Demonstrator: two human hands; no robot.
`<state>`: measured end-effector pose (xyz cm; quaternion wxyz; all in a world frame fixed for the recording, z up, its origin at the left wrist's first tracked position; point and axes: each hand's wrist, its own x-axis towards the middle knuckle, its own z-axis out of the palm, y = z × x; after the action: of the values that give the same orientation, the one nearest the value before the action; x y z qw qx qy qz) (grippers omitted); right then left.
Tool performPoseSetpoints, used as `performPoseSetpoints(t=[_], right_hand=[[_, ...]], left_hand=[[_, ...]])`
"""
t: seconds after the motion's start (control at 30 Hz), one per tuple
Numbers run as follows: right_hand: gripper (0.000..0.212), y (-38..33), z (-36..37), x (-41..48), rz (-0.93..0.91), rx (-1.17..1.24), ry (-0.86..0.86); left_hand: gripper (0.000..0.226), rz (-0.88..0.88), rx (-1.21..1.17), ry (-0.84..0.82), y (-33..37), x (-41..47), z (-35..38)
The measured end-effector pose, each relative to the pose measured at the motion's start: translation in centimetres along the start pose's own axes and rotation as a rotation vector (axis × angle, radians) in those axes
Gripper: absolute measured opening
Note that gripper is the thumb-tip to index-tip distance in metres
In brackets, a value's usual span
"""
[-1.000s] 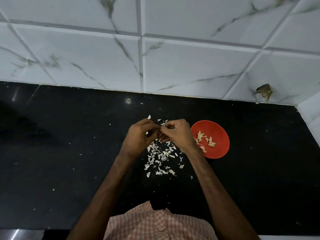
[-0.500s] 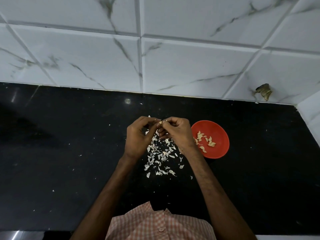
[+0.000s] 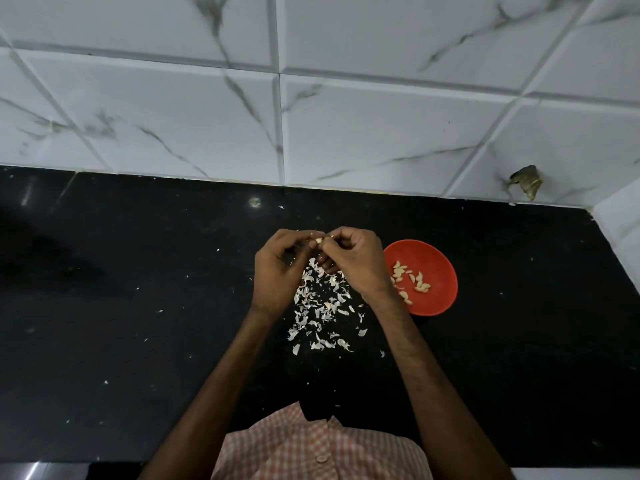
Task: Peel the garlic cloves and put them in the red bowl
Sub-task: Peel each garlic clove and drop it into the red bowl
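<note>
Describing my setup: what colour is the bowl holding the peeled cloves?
Red: the bowl, best in the head view.

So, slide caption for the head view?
Left hand and right hand pinch a garlic clove over peels on the black counter; peeled cloves in the red bowl.

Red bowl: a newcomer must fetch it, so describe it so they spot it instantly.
On the black countertop under the white tiled wall, look just right of the person's right hand. The red bowl sits there, holding peeled cloves, unlike the pale skins scattered beside it.
</note>
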<state>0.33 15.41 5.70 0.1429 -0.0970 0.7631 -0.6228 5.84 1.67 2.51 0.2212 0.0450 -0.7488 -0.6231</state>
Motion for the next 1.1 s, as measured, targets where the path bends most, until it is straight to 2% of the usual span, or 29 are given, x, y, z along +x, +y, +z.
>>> performPoseSetpoints(t=[0.13,0.23,0.33,0.5,0.63,0.8,0.9,1.03,1.1], right_hand=[[0.012,-0.1,0.1,0.0,-0.012,-0.004,0.007],[0.016,-0.1,-0.1,0.0,-0.013,-0.006,0.031],[0.012,0.0,-0.3,0.1,-0.062,-0.092,0.035],[0.008,0.2,-0.4,0.0,-0.116,-0.148,0.021],[0.010,0.1,-0.6,0.1,-0.116,-0.106,0.010],[0.010,0.0,-0.5,0.2,-0.111,-0.158,-0.049],[0.011,0.0,-0.5,0.0,-0.108,-0.162,-0.057],[0.011,0.0,-0.4,-0.1,-0.121,-0.180,-0.066],[0.010,-0.1,-0.4,-0.2,-0.134,-0.212,-0.083]], left_hand=[[0.017,-0.092,0.006,0.032,-0.4,-0.1,0.4],[0.021,-0.130,-0.006,-0.021,-0.5,-0.1,0.4],[0.021,-0.142,0.001,-0.057,-0.2,-0.1,0.3],[0.016,-0.200,-0.091,-0.027,0.3,-0.2,0.4],[0.014,-0.268,-0.219,0.001,0.9,-0.3,0.6],[0.015,-0.467,-0.495,0.046,1.5,-0.6,1.2],[0.017,-0.553,-0.567,0.050,1.5,-0.5,1.3],[0.032,-0.658,-0.684,0.046,1.6,-0.5,1.5],[0.027,-0.691,-0.705,0.042,1.5,-0.5,1.5]])
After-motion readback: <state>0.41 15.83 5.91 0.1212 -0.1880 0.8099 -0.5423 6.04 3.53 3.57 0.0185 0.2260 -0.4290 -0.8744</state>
